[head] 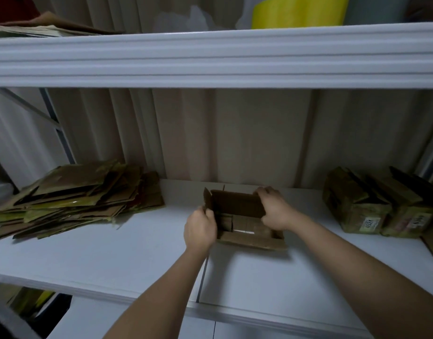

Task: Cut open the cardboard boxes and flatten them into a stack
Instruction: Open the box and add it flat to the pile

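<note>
A small brown cardboard box (242,216) stands open on the white shelf (137,253), its flaps spread. My left hand (199,227) grips the box's left flap and wall. My right hand (274,209) curls over the far right corner of the box. To the left lies a messy stack of flattened cardboard (78,199) with yellow-green tape. At the right, several taped-up boxes (381,206) with white labels stand side by side.
An upper white shelf (210,57) hangs above, carrying a yellow roll (298,13) and more flat cardboard (39,28). A corrugated wall (235,133) closes the back. Below the shelf's front edge at the left is a dark bin with yellowish scraps (32,302).
</note>
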